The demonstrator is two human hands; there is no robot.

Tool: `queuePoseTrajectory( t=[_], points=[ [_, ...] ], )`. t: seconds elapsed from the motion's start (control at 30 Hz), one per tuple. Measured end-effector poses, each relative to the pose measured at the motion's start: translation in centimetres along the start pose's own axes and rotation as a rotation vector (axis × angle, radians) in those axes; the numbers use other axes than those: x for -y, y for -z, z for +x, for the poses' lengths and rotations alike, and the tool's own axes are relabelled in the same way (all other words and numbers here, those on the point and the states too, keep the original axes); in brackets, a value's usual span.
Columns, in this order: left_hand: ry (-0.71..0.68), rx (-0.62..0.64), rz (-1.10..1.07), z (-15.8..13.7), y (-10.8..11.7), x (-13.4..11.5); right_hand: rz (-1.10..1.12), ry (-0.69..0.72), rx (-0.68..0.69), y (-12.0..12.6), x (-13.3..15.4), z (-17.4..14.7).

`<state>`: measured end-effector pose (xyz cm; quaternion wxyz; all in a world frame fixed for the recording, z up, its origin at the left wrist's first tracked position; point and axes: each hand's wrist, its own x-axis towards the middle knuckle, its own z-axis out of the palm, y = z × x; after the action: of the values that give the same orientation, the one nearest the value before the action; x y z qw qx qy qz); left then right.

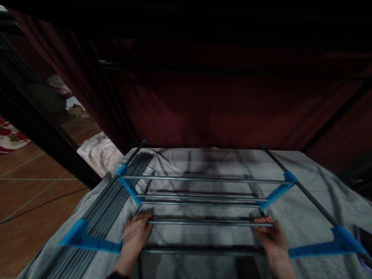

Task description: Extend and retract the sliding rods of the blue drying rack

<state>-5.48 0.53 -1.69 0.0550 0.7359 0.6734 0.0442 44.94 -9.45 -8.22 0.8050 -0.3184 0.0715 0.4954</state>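
Left hand (136, 231) and right hand (272, 235) are gripping rod (203, 223) ends, fingers curled — uneven pushing might tilt it.

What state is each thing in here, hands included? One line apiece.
Rod: level, between both hands
Left hand: back up, at rod's left end, grip partly hidden
Right hand: fingers curled around rod's right end
Far brackets: joined by crossbars
Loose rods: lying side by side
Sheet: spread, wrinkled
Curtain: hanging
Striped cloth: rumpled
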Motion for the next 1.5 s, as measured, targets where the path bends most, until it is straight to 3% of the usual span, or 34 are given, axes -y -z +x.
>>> queuePoseTrajectory(
  t=[0.2,0.37,0.5,0.6,1.1,1.37,1.5],
  points=[
    [-0.131,0.04,-0.029,-0.2,0.4,-0.7,0.067,-0.054,-0.216,-0.1,0.0,-0.5],
    [-0.326,0.018,-0.103,-1.0,-2.3,-3.4,0.002,-0.113,-0.153,-0.2,-1.3,-0.4],
    [-0.493,-0.115,-0.17,-1.8,-4.7,-5.5,-0.05,-0.064,-0.124,0.2,-2.4,-0.5],
    [-0.559,-0.139,-0.196,-2.0,-5.0,-6.3,-0.042,-0.041,-0.107,0.4,-2.7,-0.7],
    [-0.626,-0.124,-0.139,-0.9,-3.3,-6.8,0.096,-0.091,-0.09,-1.4,-3.5,-1.4],
    [-0.632,-0.245,-0.179,-0.8,-5.1,-5.5,0.09,-0.05,-0.046,-1.7,-4.2,-0.9],
    [-0.642,-0.234,-0.152,-0.9,-5.0,-5.5,0.119,-0.083,-0.036,-1.6,-4.2,-0.9]
  ],
)
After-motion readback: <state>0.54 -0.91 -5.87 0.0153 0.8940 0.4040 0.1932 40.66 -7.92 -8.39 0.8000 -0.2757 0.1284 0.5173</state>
